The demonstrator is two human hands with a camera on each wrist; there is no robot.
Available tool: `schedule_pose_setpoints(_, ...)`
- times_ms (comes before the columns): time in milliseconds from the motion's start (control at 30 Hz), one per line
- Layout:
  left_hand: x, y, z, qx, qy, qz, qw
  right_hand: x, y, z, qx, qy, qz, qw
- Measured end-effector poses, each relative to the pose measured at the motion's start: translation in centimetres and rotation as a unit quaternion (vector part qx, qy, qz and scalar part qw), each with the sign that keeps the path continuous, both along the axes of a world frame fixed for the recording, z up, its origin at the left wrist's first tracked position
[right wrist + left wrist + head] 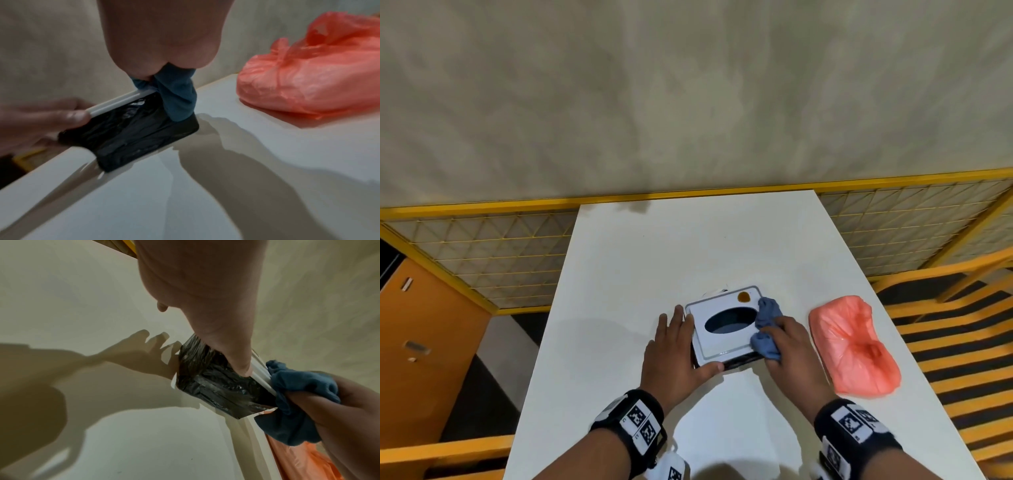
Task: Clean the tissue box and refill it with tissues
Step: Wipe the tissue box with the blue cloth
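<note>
Both hands are on the box (722, 327) mid-table (654, 257): my left hand (674, 356) grips its left side, thumb on the near edge, while my right hand (791, 346) bunches a cloth (767, 313) against its right edge. Brown spot (743, 297) just past the cloth; pink bag (856, 346) right of my right hand.

A glossy white table (640, 274) is seen beneath a tissue box (709, 342) with smooth white lid and shiny, wrinkled black sides; soft blue cloth (767, 322) and thin crinkled orange plastic bag (856, 346) are shown alongside.
</note>
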State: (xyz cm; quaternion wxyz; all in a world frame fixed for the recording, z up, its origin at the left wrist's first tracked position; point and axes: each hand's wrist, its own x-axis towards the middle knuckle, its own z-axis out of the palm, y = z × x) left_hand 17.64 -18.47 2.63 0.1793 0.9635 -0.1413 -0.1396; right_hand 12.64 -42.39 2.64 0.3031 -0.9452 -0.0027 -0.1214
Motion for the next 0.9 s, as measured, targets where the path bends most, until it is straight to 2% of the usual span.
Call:
schedule_pose_setpoints(100, 0.2, -0.1, -0.2, 0.013, -0.010, -0.006, 1.000, -0.7, 1.7, 0.0, -0.003, -0.016, 0.061, 0.998)
schedule_pose_setpoints(233, 0.4, 0.0, -0.3, 0.007, -0.006, -0.017, 1.000, -0.9, 5.9, 0.8, -0.003, -0.015, 0.188, 0.982)
schedule_pose_setpoints(367, 0.7, 0.7, 0.1, 0.010, -0.001, -0.028, 1.000, 0.2, 7.4, 0.9, -0.005, 0.004, 0.231, 0.973)
schedule_pose_setpoints(500, 0.7, 0.4, 0.6, 0.043, -0.006, -0.032, 0.999, -0.5, 5.5, 0.6, -0.039, -0.001, 0.218, 0.975)
schedule_pose_setpoints(667, 0.8, 0.2, 0.6, 0.049, 0.017, -0.027, 0.998, -0.7, -0.2, -0.4, -0.029, -0.036, 0.091, 0.995)
schedule_pose_setpoints(767, 0.7, 0.2, 0.7, 0.044, 0.017, -0.028, 0.999, -0.3, -2.0, 0.3, -0.016, 0.004, 0.043, 0.999)
schedule_pose_setpoints(833, 0.8, 0.1, 0.8, 0.046, 0.018, -0.027, 0.998, -0.1, -1.2, 0.8, -0.020, -0.003, 0.070, 0.997)
schedule_pose_setpoints(900, 0.7, 0.1, 0.7, 0.053, 0.019, -0.028, 0.998, -0.4, 0.8, 0.7, -0.039, -0.010, 0.134, 0.990)
